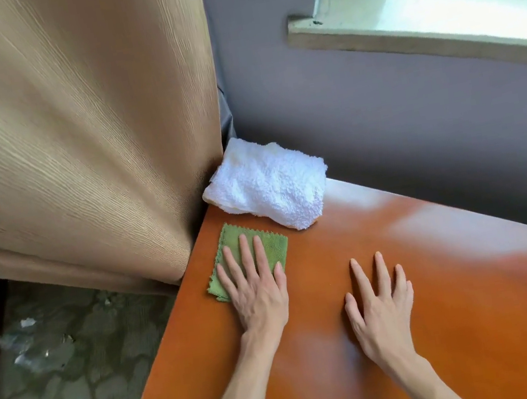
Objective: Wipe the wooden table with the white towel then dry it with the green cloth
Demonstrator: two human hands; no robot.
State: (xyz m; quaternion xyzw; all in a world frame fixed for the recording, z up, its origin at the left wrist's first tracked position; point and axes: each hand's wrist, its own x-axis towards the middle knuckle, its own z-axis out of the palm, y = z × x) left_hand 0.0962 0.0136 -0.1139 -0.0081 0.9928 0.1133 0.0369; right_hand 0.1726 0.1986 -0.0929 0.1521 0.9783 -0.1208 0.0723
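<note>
A folded white towel (268, 186) lies at the far left corner of the orange-brown wooden table (478, 303), against the wall. Just in front of it, a small green cloth (233, 238) with zigzag edges lies flat near the table's left edge. My left hand (255, 290) presses flat on the green cloth with fingers spread, covering its near half. To the right, my right hand (380, 305) rests flat on the bare wood, fingers apart, holding nothing.
A tan curtain (73, 143) hangs beside the table's left edge, touching the towel's corner. A grey wall (413, 106) backs the table, with a window sill (419, 36) above it. Patterned floor (60, 386) shows at lower left.
</note>
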